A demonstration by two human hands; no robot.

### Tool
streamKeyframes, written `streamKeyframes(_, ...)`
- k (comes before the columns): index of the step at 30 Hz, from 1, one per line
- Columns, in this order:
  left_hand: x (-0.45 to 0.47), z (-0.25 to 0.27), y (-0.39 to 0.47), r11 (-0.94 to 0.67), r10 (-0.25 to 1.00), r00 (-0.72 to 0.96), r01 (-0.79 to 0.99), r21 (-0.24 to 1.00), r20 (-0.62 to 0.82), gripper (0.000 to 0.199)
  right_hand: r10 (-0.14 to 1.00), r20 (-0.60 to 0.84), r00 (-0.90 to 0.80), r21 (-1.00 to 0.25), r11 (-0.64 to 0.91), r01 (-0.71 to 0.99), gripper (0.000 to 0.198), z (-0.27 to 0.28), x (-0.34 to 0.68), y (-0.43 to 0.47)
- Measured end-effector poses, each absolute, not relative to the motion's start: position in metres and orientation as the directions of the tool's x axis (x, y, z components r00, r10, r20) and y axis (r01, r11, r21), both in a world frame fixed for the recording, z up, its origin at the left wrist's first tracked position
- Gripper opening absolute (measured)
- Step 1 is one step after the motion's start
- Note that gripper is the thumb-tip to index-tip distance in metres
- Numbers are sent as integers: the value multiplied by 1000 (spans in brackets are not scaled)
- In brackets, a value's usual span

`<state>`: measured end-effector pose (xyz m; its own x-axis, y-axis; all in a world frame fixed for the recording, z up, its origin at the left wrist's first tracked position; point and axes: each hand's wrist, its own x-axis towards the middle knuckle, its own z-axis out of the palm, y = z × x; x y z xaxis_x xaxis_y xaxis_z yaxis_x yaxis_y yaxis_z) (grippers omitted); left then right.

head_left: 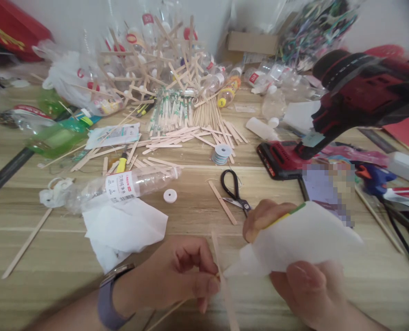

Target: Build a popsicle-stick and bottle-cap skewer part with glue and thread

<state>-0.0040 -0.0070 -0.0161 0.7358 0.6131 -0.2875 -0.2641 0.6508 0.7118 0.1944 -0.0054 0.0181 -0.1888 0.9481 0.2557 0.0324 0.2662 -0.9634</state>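
My left hand (190,271), wearing a watch with a purple strap, is closed in a pinch on a thin wooden skewer (166,316). The skewer's tip meets a flat wooden craft stick (225,287) just beyond my fingertips; whether they are joined I cannot tell. In my right hand (308,285) is a white glue bottle (304,239), tilted with its nozzle pointing left at the craft stick. Fingers wrap both sides of the bottle. Black-handled scissors (235,191) and another craft stick (222,202) lie beyond my hands.
A clear plastic bottle (122,186) lies at left beside white paper (128,225) and a white cap (170,196). A red cordless drill (356,101) stands at right. Thread spool (221,154), craft sticks (187,135) and several stick-and-bottle pieces fill the back.
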Motion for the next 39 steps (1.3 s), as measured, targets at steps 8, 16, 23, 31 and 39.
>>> streamKeyframes(8, -4, -14, -7, 614, 621, 727, -217, 759, -294, 38, 952, 230, -202, -972, 214, -98, 31, 19, 194, -8)
streamKeyframes(16, -6, -12, -5, 593, 623, 723, -190, 782, -297, 41, 951, 233, -202, -970, 214, -112, 31, 19, 194, -7)
streamKeyframes(23, -6, -13, -5, 638, 616, 723, -226, 736, -312, 39, 945, 253, -207, -968, 246, -60, 33, 16, 197, -8)
streamKeyframes(31, -7, -14, -4, 659, 610, 739, -273, 701, -285, 36, 958, 256, -133, -965, 244, -97, 32, 20, 197, -1)
streamKeyframes(39, -6, -18, -5, 652, 595, 780, -328, 683, -193, 26, 969, 203, -140, -956, 165, -244, 30, 16, 194, -4)
